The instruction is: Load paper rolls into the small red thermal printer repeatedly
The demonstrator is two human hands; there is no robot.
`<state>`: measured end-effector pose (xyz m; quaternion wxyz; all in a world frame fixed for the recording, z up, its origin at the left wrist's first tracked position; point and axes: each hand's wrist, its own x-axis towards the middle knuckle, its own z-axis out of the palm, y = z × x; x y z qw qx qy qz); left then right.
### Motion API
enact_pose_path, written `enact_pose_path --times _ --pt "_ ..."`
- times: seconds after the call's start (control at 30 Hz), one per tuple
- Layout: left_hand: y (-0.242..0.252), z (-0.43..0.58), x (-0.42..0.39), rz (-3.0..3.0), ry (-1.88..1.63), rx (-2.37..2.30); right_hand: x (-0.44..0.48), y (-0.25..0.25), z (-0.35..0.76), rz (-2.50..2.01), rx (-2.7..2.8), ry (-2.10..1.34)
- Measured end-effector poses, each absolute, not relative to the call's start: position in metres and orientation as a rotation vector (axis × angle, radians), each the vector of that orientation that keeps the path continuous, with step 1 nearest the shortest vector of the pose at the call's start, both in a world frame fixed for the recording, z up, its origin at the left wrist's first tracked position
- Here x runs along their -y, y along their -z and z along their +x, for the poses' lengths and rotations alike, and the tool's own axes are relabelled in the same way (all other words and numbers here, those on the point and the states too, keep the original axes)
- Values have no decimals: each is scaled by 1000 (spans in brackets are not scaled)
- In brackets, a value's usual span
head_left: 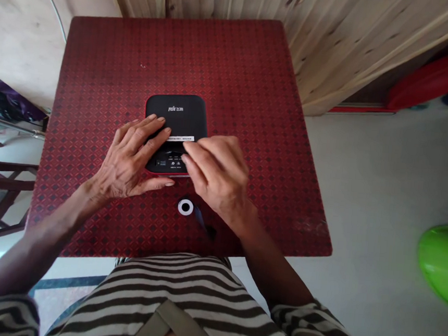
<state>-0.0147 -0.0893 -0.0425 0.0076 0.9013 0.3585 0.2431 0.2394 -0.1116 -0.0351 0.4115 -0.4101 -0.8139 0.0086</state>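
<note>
A black rounded device (179,119) with a light logo lies on the red patterned table (232,69). Across its middle runs a white label strip (183,139), and small markings show on its lower part. My left hand (131,152) rests with spread fingers on the device's left side, the thumb below its front edge. From the right, my right hand (219,173) reaches over the lower right of the device, thumb and index finger pinched at the end of the strip. What lies between those fingertips is too small to make out.
A white ring with a dark centre (185,207) lies near the table's front, beside a small dark item (200,217). A wooden chair (5,183) stands at the left, a green rounded object (445,266) at the right. Wooden panelling (238,1) rises behind the table.
</note>
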Motion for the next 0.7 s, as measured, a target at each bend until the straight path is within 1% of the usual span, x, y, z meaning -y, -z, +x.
enact_pose_path --times 0.13,0.27,0.37,0.47,0.6,0.7 --pt "57 -14 111 2694 -1043 -1314 120 51 263 -1199 1779 -100" --pt "74 -13 124 2629 -1225 -1401 118 86 269 -1306 1696 -288" --pt "80 -13 124 2628 -1250 -1417 113 111 260 -1264 1763 -364" --pt "80 -13 122 2629 -1243 -1434 110 126 253 -1250 1823 -323" --pt "79 -12 123 2632 -1273 -1411 112 134 253 -1233 1865 -236" --pt "79 -12 124 2626 -1280 -1416 112 136 253 -1250 1875 -244"
